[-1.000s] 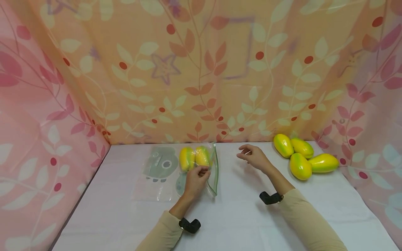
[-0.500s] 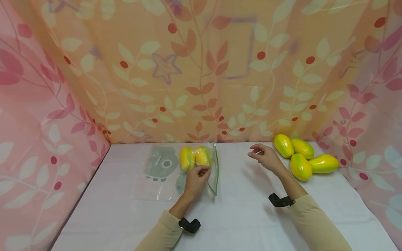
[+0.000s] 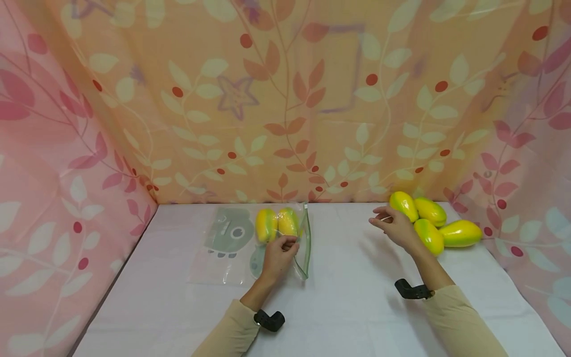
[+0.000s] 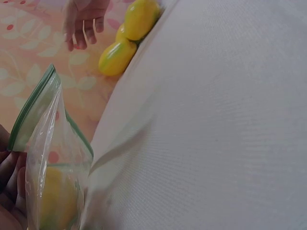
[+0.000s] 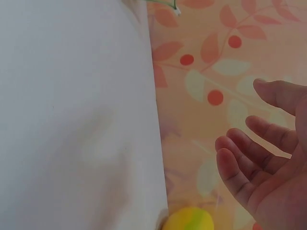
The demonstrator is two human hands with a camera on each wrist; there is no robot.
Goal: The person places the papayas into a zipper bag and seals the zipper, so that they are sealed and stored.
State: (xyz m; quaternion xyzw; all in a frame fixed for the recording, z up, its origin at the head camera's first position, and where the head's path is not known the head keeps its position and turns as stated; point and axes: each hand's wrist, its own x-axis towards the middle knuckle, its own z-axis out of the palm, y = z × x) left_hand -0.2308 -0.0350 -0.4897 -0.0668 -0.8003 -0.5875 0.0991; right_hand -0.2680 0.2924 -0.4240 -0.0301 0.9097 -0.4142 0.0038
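Clear plastic zip bag (image 3: 227,267): lies flat on the left half of the table, printed with a grey-green cartoon creature (image 3: 223,233), its green zip edge (image 3: 309,243) toward the right.
Bag mouth: parted; the left wrist view shows the upper layer lifted away from the lower one.
Bagged mangoes (image 3: 266,224): two, yellow with green, side by side inside the zip bag, close to its mouth and toward the far side.
Left hand (image 3: 278,255): pinches the bag's upper layer at the mouth, just in front of the bagged mangoes.
Right hand (image 3: 397,228): holds nothing, fingers loosely bent and spread a little, above the table at the left of the loose mangoes; the left wrist view shows it apart from them.
Loose mangoes (image 3: 461,233): four, yellow with green, clustered at the far right of the table.
Table: covered in white cloth (image 3: 339,307).
Backdrop: orange leaf-patterned curtain (image 3: 285,99) behind, pink ones at the sides.
Sleeves: beige (image 3: 464,322), with a black camera (image 3: 269,321) on each wrist.
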